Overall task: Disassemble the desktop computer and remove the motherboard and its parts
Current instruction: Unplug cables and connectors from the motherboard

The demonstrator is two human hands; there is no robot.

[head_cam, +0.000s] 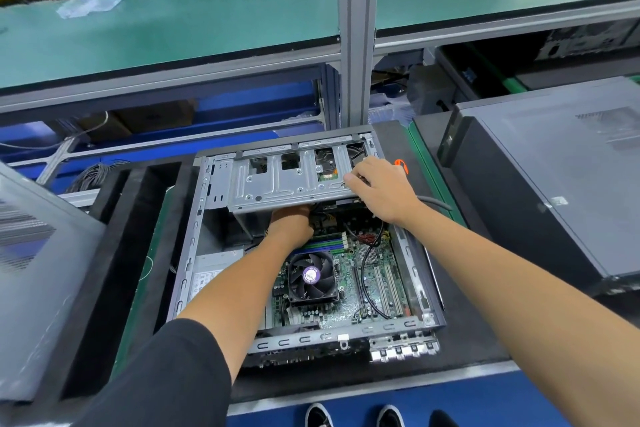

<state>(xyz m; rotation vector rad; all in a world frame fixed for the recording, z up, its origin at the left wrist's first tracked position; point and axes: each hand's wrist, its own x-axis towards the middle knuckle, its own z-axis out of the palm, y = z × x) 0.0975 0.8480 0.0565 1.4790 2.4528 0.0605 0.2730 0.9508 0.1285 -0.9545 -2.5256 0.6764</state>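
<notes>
Head view, left to right: grey steel desktop case lies open, side panel off. Left hand reaches under grey metal drive cage; grip hidden, cannot tell. Green motherboard with black fan cooler not yet removed. Right hand grips cage's far-right corner, fingers curled.

Left hand reaches under the drive cage, fingers hidden. Right hand rests on the cage's right end, fingers curled over it.
</notes>
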